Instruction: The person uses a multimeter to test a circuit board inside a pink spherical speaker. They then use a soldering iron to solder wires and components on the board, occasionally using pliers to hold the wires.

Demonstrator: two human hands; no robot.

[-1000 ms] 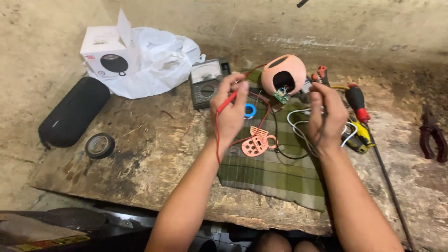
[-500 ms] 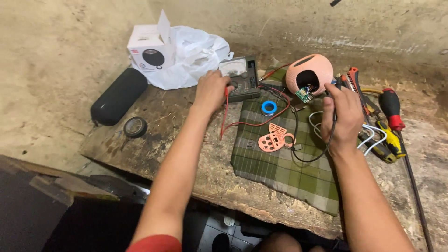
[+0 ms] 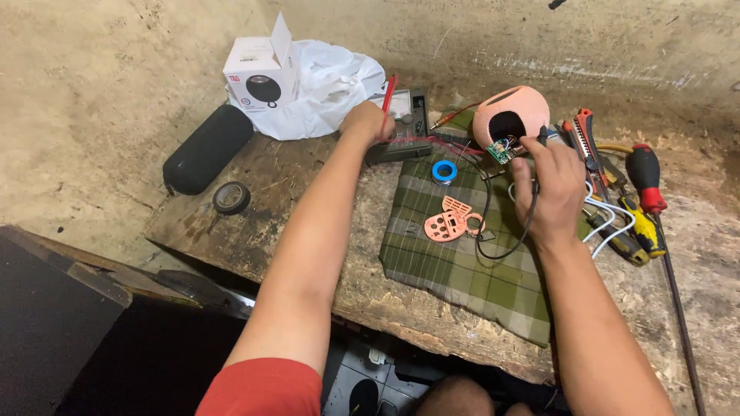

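The left hand [image 3: 368,123] reaches across the wooden surface [image 3: 231,223] to the multimeter [image 3: 405,123], its grip curled shut around a red test probe [image 3: 389,91] that sticks up and away above the knuckles. The hand rests on or just over the meter's near edge; whether the fingers also touch the meter's dial cannot be told.

The right hand [image 3: 549,189] sits over the green plaid cloth [image 3: 470,270], grip pinched together on a black test probe [image 3: 540,139] whose tip points at the small green circuit board [image 3: 499,150] hanging out of the opening of a pink round speaker shell [image 3: 510,115]. The probe's black lead [image 3: 509,246] loops down from the hand across the cloth. The tip looks to be at the board, though contact is too small to confirm.

On the cloth, just left of the right hand, lie a pink perforated grille piece [image 3: 449,223] and a blue ring-shaped roll [image 3: 444,172]. To the right of the hand are white wires [image 3: 609,219], a red-handled screwdriver [image 3: 646,181], a yellow-and-black screwdriver [image 3: 644,231] and a red utility knife [image 3: 583,135].

At the far left of the surface lie a black cylindrical speaker [image 3: 206,148] and a roll of black tape [image 3: 231,197]. Behind them stand a white speaker carton [image 3: 260,73] and a white plastic bag [image 3: 331,88].
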